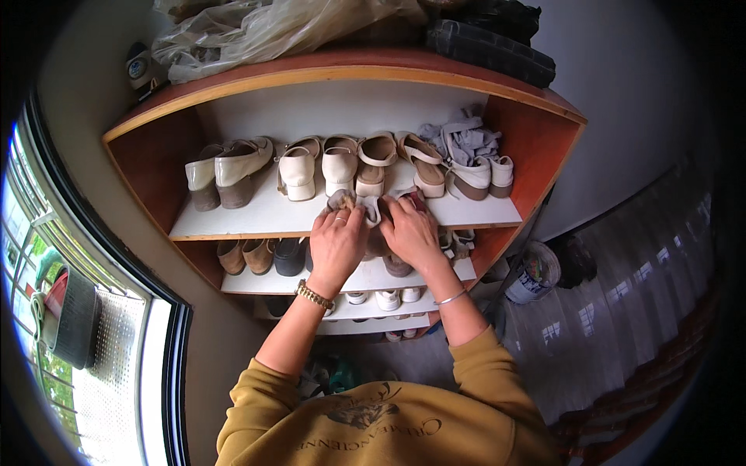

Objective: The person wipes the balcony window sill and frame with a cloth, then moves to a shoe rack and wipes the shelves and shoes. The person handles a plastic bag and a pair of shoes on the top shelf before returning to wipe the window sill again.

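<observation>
Both my hands are raised in front of the top shelf of a shoe cabinet. My left hand (338,244), with a ring and a gold-tone watch or bracelet, has its fingers closed on a crumpled greyish cloth (341,200) with brownish stains. Close beside it, my right hand (411,233) grips a mostly hidden item with a dark red patch (417,200); I cannot tell what it is. Pale fabric (371,211) shows between the hands. Behind them stand cream slingback shoes (340,166), cream loafers (242,163) and white lace-up shoes (471,175).
Grey rags (466,137) lie at the top shelf's right end. Lower shelves hold more footwear, including brown shoes (256,255) and white shoes (387,300). Plastic sheeting (262,35) and a black case (492,52) rest on top. A bucket (533,272) stands right; a barred window (76,303) is left.
</observation>
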`<state>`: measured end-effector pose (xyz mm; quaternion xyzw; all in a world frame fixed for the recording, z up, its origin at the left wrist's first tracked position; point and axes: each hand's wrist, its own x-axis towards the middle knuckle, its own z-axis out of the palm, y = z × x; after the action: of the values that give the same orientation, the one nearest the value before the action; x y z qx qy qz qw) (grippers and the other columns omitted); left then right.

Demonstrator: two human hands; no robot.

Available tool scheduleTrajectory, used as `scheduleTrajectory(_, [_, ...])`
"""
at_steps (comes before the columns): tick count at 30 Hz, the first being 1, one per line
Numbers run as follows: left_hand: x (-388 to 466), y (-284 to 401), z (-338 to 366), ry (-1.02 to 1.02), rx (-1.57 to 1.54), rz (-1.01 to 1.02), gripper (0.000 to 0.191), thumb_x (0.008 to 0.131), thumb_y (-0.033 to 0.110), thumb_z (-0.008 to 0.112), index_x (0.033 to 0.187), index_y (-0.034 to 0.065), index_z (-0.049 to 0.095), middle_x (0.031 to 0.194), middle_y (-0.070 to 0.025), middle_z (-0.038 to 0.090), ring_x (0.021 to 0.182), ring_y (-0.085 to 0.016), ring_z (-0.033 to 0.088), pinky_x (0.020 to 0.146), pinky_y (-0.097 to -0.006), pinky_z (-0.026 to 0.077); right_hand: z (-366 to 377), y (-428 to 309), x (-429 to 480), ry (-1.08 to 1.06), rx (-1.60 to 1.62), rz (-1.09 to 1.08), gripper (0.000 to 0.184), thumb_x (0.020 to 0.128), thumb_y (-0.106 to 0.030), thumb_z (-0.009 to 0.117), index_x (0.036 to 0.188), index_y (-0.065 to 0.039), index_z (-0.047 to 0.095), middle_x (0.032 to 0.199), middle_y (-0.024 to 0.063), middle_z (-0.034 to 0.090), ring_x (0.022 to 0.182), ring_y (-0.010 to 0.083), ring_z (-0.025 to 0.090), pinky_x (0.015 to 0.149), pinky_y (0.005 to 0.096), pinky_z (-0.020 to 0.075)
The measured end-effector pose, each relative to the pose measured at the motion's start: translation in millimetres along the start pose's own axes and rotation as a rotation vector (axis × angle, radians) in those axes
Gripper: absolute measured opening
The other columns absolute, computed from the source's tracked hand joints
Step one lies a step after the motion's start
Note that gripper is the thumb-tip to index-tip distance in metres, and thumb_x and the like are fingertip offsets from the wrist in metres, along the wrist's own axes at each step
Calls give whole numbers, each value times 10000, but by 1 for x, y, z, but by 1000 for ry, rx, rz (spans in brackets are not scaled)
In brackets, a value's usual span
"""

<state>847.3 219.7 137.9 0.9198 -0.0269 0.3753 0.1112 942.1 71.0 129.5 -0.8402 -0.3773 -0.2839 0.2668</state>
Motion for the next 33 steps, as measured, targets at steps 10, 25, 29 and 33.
scheduleTrajectory(10, [-2, 0, 2, 73, -41, 96, 334, 797, 112, 663, 1128, 65, 652, 1068, -136, 689, 1055, -309, 644, 999, -425, 464, -16, 0, -5, -22, -6, -65, 421, 895, -251, 625, 1238, -6, 612, 1040, 176, 655, 947, 367, 622, 893, 458, 484])
scheduleTrajectory(25, [-12, 0, 0, 43, -152, 80, 387, 749, 29, 658, 1134, 59, 657, 1118, -162, 679, 1080, -324, 637, 1010, -431, 465, -15, 4, -13, -35, 96, -185, 357, 865, -263, 642, 1103, 2, 667, 971, 166, 673, 948, 353, 626, 934, 445, 461])
scheduleTrajectory(29, [-22, -3, -1, 59, -90, 168, 385, 756, 87, 686, 1139, 65, 660, 1117, -132, 685, 1074, -281, 644, 1009, -432, 459, -26, 7, -19, 1, 77, -195, 364, 861, -179, 606, 1169, 9, 654, 980, 187, 677, 892, 364, 642, 896, 457, 486])
scheduleTrajectory(33, [2, 7, 7, 45, -89, 107, 374, 764, 93, 691, 1135, 63, 655, 1094, -162, 696, 1064, -312, 654, 1012, -420, 463, 6, 26, 14, -137, 104, 15, 522, 821, -52, 524, 1333, 46, 512, 1164, 294, 623, 987, 450, 635, 889, 490, 506])
